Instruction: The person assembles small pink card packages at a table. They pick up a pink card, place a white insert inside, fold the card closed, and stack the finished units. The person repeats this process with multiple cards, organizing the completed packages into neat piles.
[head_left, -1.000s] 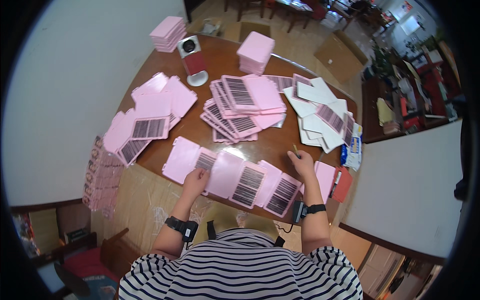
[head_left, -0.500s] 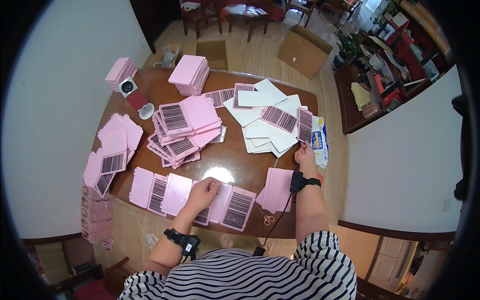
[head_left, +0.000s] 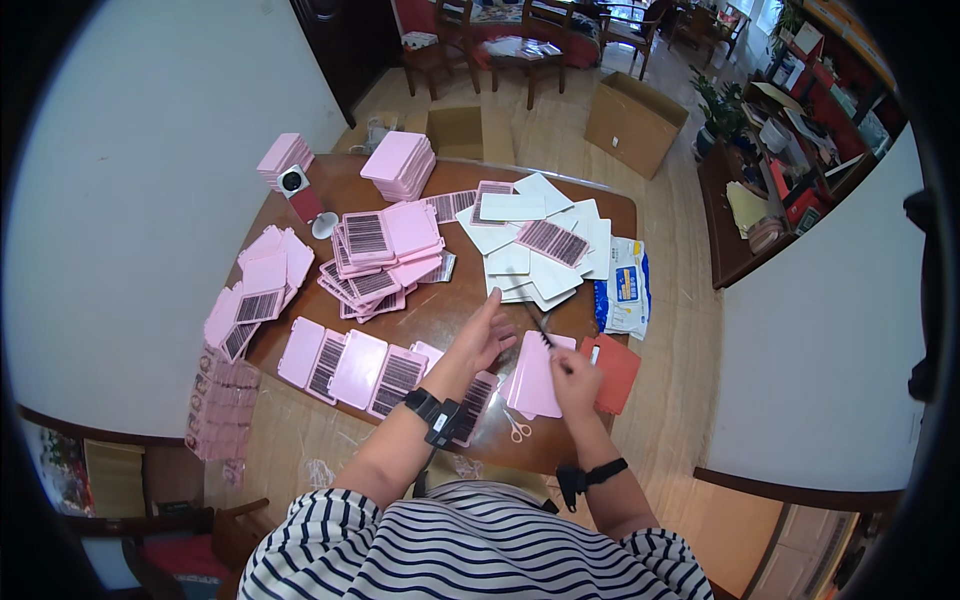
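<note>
My right hand (head_left: 575, 382) is closed on a thin lash card (head_left: 543, 334), seen nearly edge-on with its dark fringe showing. Beside it my left hand (head_left: 486, 338) is raised with fingers apart, holding nothing. Below the hands lie plain pink sheets (head_left: 537, 376) and pink-handled scissors (head_left: 517, 428). Along the front edge runs a row of opened pink cases (head_left: 357, 370), some showing dark lash rows; my left forearm covers part of it. Past the hands, white cards (head_left: 555, 275) lie spread, with a pink lash card (head_left: 553, 243) on top.
Pink cases (head_left: 390, 235) pile mid-table, with more at the left edge (head_left: 263, 275) and a neat stack (head_left: 398, 165) behind. A camera-like device (head_left: 300, 193) stands back left. At right are a wipes pack (head_left: 627, 285) and red folder (head_left: 619, 372). Cardboard boxes (head_left: 640, 125) stand beyond.
My right hand has drawn the lash card off the right side of the white cards toward me. My left hand has left the front row and moved right, its fingers opening.
</note>
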